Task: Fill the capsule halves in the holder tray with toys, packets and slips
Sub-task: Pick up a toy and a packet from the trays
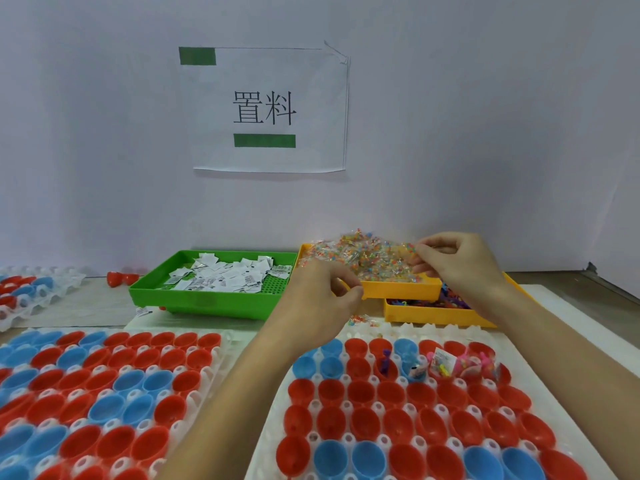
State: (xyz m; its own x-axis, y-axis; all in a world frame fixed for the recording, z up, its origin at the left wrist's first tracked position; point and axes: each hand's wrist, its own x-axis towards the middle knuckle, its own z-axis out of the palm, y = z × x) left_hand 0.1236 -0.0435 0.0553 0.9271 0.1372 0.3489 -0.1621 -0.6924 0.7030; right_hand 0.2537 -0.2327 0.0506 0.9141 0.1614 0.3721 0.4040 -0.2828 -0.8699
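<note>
The white holder tray (313, 407) at the front right carries rows of red and blue capsule halves (394, 417). A few halves in its far row hold small toys and packets (441, 362). My right hand (460, 268) pinches clear packets of coloured beads (367, 259) piled in the upper yellow tray (398, 291). My left hand (320, 294) hovers at that tray's front edge with thumb and fingers curled together, apparently pinching a small clear packet. White slips (221, 276) lie in the green tray (204, 301).
A second holder tray (207, 379) of red and blue halves sits at the front left, a third (55, 289) at the far left. A lower yellow tray (436, 315) holds coloured toys. Loose red halves (121, 278) and a stray packet (360, 320) lie on the table. A paper sign (266, 109) hangs on the wall.
</note>
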